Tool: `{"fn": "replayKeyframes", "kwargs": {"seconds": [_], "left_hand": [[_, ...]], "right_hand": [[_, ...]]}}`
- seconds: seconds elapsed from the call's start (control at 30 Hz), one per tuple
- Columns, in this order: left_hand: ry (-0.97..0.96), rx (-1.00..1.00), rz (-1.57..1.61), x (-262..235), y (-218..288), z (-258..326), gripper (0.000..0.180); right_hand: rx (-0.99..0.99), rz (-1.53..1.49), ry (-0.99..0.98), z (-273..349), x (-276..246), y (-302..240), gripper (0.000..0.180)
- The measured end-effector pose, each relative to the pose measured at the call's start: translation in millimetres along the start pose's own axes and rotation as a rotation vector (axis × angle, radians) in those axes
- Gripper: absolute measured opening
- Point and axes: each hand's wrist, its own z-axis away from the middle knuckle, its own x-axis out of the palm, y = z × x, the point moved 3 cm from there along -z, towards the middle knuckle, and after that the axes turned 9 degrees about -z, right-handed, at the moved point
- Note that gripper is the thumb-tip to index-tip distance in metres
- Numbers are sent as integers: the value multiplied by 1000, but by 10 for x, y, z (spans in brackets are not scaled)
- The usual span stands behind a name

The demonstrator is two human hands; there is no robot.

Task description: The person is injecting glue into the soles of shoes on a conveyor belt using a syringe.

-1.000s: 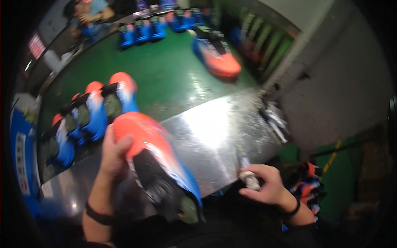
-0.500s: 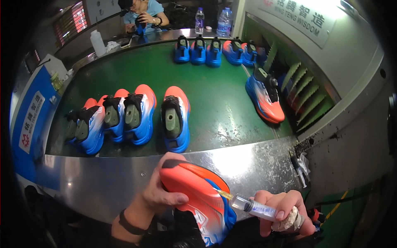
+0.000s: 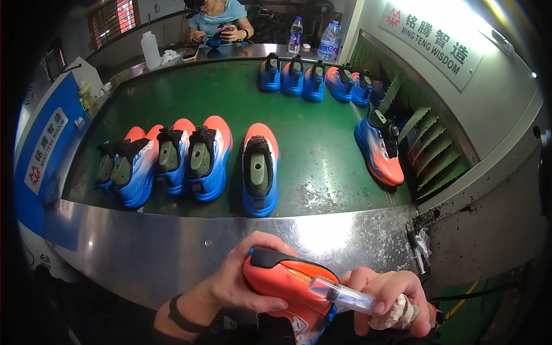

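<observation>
My left hand (image 3: pixel 233 284) is closed round the toe end of a sports shoe (image 3: pixel 270 287), coral-orange fading to white and blue, with a black toe piece on its sole. The shoe is tipped on its side, heel toward me. My right hand (image 3: pixel 394 290) grips a clear plastic syringe (image 3: pixel 345 296) and, in the same grasp, a crumpled off-white wad (image 3: pixel 399 315). The syringe's thin amber tip lies along the edge between upper and sole near the toe; its exact contact point is hard to make out.
Beyond the metal ledge (image 3: pixel 172 241), a green belt (image 3: pixel 322 152) carries matching shoes (image 3: pixel 259 167), several to the left, one at right (image 3: pixel 379 149) and a far row (image 3: pixel 293 77). Another syringe (image 3: pixel 417 253) lies at the ledge's right end. A person (image 3: pixel 221 26) handles a shoe opposite.
The held shoe has turned to show more of its sole edge. The syringe tip has shifted along that edge toward the toe. My view has swung slightly left.
</observation>
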Motion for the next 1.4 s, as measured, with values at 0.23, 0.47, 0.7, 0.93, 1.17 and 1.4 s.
{"fn": "replayKeyframes", "kwargs": {"seconds": [0.23,0.47,0.7,0.93,1.17,1.4], "left_hand": [[11,23,-23,-1,2,9,71],[62,-24,66,-33,-26,-7,72],[225,-130,156,-14,-49,-30,79],[255,-212,185,-31,-113,-93,82],[289,-228,209,-109,-188,-85,79],[333,-351,33,-341,-320,29,77]], "right_hand": [[117,10,143,22,68,-37,55],[115,33,208,143,32,-71,55],[114,-35,235,370,-36,7,53],[149,-91,291,598,-67,67,51],[152,-165,318,866,-96,204,52],[102,-133,272,1123,-104,371,52]]}}
